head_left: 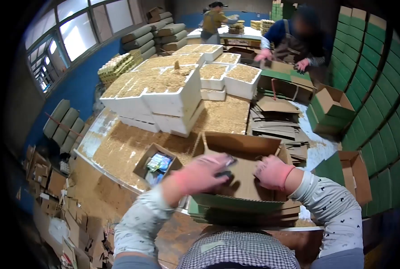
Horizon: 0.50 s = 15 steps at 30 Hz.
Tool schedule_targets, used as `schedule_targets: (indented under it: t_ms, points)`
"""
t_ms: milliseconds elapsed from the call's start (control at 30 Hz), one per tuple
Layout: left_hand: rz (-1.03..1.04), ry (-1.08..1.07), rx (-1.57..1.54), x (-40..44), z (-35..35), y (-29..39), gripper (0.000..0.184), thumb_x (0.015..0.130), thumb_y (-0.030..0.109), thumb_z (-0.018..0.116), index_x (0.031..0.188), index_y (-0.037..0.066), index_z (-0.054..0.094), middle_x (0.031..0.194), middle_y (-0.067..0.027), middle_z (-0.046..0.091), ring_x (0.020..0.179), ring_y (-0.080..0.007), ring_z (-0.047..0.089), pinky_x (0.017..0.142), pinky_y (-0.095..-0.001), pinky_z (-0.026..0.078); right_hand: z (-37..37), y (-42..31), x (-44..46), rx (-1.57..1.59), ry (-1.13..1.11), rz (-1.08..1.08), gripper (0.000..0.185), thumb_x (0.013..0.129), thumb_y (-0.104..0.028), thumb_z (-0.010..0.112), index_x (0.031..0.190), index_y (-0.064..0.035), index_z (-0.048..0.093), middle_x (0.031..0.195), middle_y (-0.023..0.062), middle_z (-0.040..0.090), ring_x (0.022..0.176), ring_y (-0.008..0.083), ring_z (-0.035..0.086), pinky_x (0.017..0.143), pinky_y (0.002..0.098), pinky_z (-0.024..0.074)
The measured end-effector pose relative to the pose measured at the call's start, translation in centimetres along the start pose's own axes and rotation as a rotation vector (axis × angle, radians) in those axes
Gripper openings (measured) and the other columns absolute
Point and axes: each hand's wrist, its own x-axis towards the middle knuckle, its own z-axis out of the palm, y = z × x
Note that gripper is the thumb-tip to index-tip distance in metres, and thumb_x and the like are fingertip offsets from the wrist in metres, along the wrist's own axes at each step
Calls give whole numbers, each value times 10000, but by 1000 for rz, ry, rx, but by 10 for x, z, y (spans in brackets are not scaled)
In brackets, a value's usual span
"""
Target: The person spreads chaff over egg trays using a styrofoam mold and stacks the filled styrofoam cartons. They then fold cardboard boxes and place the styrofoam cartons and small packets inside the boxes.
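An open cardboard box, green outside and brown inside, stands in front of me on a stack of flat green cardboard. Inside it shows a flat brown cardboard sheet between my hands. My left hand, in a pink glove with dark fingertips, reaches over the box's left side, its fingers stretched and apart at the sheet's left. On the right, my right hand, also pink-gloved, has its fingers curled at the sheet's right edge; its fingertips are partly hidden.
A small box with packets sits to the left. White foam boxes filled with sawdust-like material stand beyond. Flattened cardboard lies at right, near green boxes and a tall green stack. A co-worker handles another box.
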Motion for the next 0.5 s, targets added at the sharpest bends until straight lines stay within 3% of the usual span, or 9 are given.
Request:
schedule_targets:
  t_ms: [133,167,267,333,367,400,433,467,500]
  points:
    - [-215,386,-197,-59,-66,-39,698,681,143,727,1317,57,454,1343,-133,457,1277,-279,394,1053,-371,329,-51,47,-66,118,453,345,141,771,-203,572,838,-89,622,785,92,627,804,239,632,705,363,499]
    - [-253,305,-127,-68,-60,-57,804,632,203,776,1340,55,427,1372,-146,422,1307,-283,347,1072,-370,294,-55,52,-79,91,49,594,151,775,-197,575,869,-93,632,842,111,642,854,251,632,731,355,500]
    - [-241,154,-356,-43,21,-89,1138,560,353,832,1427,-10,191,1435,-228,279,1332,-319,291,1106,-357,225,-13,30,-48,606,-49,191,230,783,-234,577,910,-47,623,862,134,652,856,297,629,741,357,503]
    - [-227,137,-402,-18,74,-84,1175,584,391,828,1430,-30,130,1441,-269,224,1347,-331,255,1108,-348,220,28,-5,-13,554,39,173,286,790,-230,613,982,-19,604,848,114,649,810,246,645,701,328,510]
    - [-243,206,-358,-17,104,-88,1147,614,284,843,1435,-17,101,1410,-254,282,1300,-311,331,1073,-347,292,33,-3,-14,1075,127,314,292,784,-200,644,1007,-17,599,848,95,642,790,210,641,687,307,512]
    - [-276,255,-1176,-20,112,-81,1136,625,129,837,1437,3,53,1313,-198,414,1179,-260,457,980,-328,406,41,-2,-19,1604,224,456,309,777,-170,676,1032,-16,595,849,77,636,770,173,636,673,286,513]
    - [-386,263,-1273,-29,109,-69,874,667,111,812,1365,25,293,1091,-49,549,879,-106,538,665,-248,490,64,-2,-22,1882,676,524,440,759,-103,716,1146,-13,529,891,56,620,763,104,608,668,247,510]
    - [-380,267,-1234,-35,102,-60,718,679,103,796,1267,19,391,1045,-25,570,856,-89,534,681,-248,484,50,-21,-42,2130,922,686,633,766,-123,730,1290,-12,392,973,80,618,843,144,616,717,265,519]
    - [-350,288,-1120,-39,102,-65,706,689,107,782,1279,13,406,1096,-32,558,919,-107,530,750,-260,479,107,-28,-44,1684,892,716,852,762,-190,749,1403,-29,211,1134,130,555,1054,220,562,865,318,482]
